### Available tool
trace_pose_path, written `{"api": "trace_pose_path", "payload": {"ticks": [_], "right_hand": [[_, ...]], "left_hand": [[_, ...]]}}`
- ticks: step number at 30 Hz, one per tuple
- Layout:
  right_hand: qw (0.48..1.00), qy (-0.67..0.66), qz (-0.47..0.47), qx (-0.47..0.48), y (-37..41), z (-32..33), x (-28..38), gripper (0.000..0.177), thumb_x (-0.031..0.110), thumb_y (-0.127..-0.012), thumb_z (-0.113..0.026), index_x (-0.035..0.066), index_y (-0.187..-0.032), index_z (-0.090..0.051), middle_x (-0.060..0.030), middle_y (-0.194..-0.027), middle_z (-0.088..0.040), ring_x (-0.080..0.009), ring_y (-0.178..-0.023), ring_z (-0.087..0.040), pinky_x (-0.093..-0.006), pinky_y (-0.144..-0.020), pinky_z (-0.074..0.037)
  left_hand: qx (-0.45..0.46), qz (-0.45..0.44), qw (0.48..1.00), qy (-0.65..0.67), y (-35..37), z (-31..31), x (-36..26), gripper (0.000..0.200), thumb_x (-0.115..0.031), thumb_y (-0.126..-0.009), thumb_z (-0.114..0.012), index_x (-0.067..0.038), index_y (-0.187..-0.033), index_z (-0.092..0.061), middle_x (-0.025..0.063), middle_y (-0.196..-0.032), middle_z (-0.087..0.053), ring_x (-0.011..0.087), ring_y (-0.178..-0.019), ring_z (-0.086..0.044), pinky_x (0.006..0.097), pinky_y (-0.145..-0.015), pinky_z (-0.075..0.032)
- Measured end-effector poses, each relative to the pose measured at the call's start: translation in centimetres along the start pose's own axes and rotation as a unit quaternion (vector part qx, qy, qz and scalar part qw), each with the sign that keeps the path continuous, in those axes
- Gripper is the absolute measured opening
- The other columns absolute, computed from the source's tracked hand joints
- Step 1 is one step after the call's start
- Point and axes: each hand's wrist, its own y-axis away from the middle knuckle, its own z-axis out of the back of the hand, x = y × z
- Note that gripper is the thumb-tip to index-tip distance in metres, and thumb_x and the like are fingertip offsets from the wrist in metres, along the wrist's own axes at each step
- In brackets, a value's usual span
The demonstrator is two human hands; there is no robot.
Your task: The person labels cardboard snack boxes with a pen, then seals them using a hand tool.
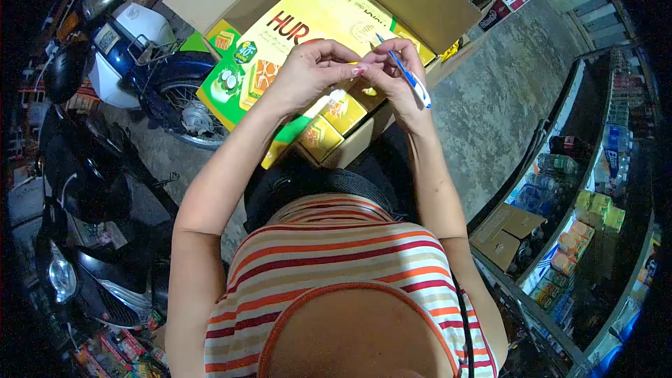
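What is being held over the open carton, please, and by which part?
The right hand grips a blue and white pen around its middle. The left hand touches the right's fingertips; whether it holds anything cannot be told.

Fisheye lens, heavy barrel distortion, with black vignette in all four corners. The lines of the glass-fronted metal display cabinet (560,189) bow hard at the right edge.

Centre is bright and evenly lit. The open brown cardboard carton (420,0) and the large yellow-and-green printed box (308,28) look saturated and slightly washed out.

Left hand (308,70), right hand (395,73) and the blue-and-white plastic pen (414,82) are sharp.

Left margin is dim, with the black parked motorbike (84,168) deep in shadow. The grey concrete floor (504,91) carries soft shadows only. Detail smears toward the rim.
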Motion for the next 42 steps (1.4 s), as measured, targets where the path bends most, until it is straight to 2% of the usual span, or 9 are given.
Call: {"api": "trace_pose_path", "payload": {"ticks": [7,13,14,15,16,18,23,31,42], "right_hand": [[0.999,-0.036,0.017,0.011,0.4,-0.2,0.3,0.030,-0.002,-0.084,-0.070,0.004,-0.105,-0.049,-0.0088,-0.093,-0.064,-0.0134,-0.085,-0.063,-0.0252,-0.075,-0.052],[0.988,0.106,0.103,-0.041,0.2,-0.2,-0.9,0.026,0.004,-0.086,-0.068,0.003,-0.105,-0.051,-0.0094,-0.095,-0.066,-0.0155,-0.087,-0.064,-0.0275,-0.078,-0.051],[0.975,0.164,0.135,-0.068,0.1,0.1,-1.0,0.024,0.006,-0.086,-0.067,0.002,-0.105,-0.052,-0.0095,-0.096,-0.067,-0.0176,-0.087,-0.065,-0.0292,-0.079,-0.051],[0.943,0.277,0.167,-0.081,0.4,0.0,-0.2,0.023,0.008,-0.086,-0.063,0.003,-0.106,-0.053,-0.0121,-0.102,-0.067,-0.0269,-0.096,-0.065,-0.0354,-0.086,-0.050],[0.942,0.277,0.168,-0.083,0.3,0.1,-0.3,0.023,0.008,-0.086,-0.063,0.003,-0.106,-0.053,-0.0121,-0.102,-0.067,-0.0269,-0.096,-0.065,-0.0354,-0.086,-0.050],[0.874,0.400,0.258,-0.099,-0.4,0.5,-0.9,0.024,0.006,-0.084,-0.061,0.003,-0.107,-0.053,-0.0160,-0.111,-0.065,-0.0350,-0.106,-0.060,-0.0406,-0.093,-0.047],[0.894,0.384,0.210,-0.096,-0.7,0.7,-1.6,0.024,0.005,-0.085,-0.059,0.004,-0.107,-0.050,-0.0205,-0.123,-0.060,-0.0399,-0.119,-0.053,-0.0450,-0.101,-0.042],[0.901,0.367,0.213,-0.086,-0.5,1.0,-1.9,0.024,0.005,-0.086,-0.057,0.005,-0.108,-0.048,-0.0231,-0.123,-0.060,-0.0429,-0.125,-0.049,-0.0468,-0.103,-0.040],[0.905,0.364,0.203,-0.091,-0.5,0.8,-2.2,0.023,0.004,-0.086,-0.055,0.005,-0.108,-0.048,-0.0241,-0.123,-0.060,-0.0430,-0.127,-0.048,-0.0467,-0.104,-0.040]], "left_hand": [[-0.001,-0.032,0.999,0.006,0.1,0.6,0.4,0.020,-0.010,-0.086,-0.071,-0.001,-0.103,-0.066,0.0034,-0.096,-0.068,0.0068,-0.080,-0.061,0.0204,-0.073,-0.049],[-0.050,-0.089,0.966,-0.238,-1.0,0.6,0.4,0.013,-0.010,-0.090,-0.064,-0.001,-0.099,-0.063,0.0049,-0.093,-0.067,0.0135,-0.085,-0.062,0.0285,-0.077,-0.049],[-0.071,-0.181,0.917,-0.350,-1.5,0.8,0.1,0.011,-0.009,-0.089,-0.063,-0.001,-0.096,-0.061,0.0077,-0.091,-0.064,0.0194,-0.085,-0.062,0.0319,-0.077,-0.049],[-0.090,-0.268,0.845,-0.453,-2.1,1.0,-0.2,0.010,-0.009,-0.089,-0.061,-0.001,-0.094,-0.059,0.0105,-0.089,-0.062,0.0253,-0.085,-0.062,0.0354,-0.077,-0.048],[-0.089,-0.269,0.845,-0.454,-2.6,1.2,-0.2,0.010,-0.009,-0.089,-0.061,-0.001,-0.094,-0.059,0.0105,-0.089,-0.062,0.0253,-0.085,-0.062,0.0354,-0.077,-0.048],[-0.066,-0.329,0.788,-0.517,-3.9,1.3,-0.1,0.008,-0.007,-0.087,-0.058,-0.001,-0.091,-0.056,0.0151,-0.087,-0.057,0.0342,-0.085,-0.058,0.0412,-0.076,-0.047],[-0.033,-0.331,0.752,-0.569,-5.5,1.4,0.9,0.007,-0.005,-0.086,-0.057,-0.002,-0.092,-0.054,0.0147,-0.087,-0.057,0.0336,-0.086,-0.058,0.0427,-0.076,-0.047],[-0.012,-0.298,0.743,-0.600,-5.6,0.6,0.4,0.011,-0.003,-0.082,-0.056,0.000,-0.092,-0.053,0.0161,-0.091,-0.057,0.0341,-0.091,-0.058,0.0432,-0.080,-0.047],[0.020,-0.295,0.652,-0.698,-5.4,-0.8,-0.2,0.018,-0.004,-0.077,-0.058,0.002,-0.093,-0.052,0.0159,-0.091,-0.057,0.0317,-0.090,-0.060,0.0393,-0.077,-0.053]]}}
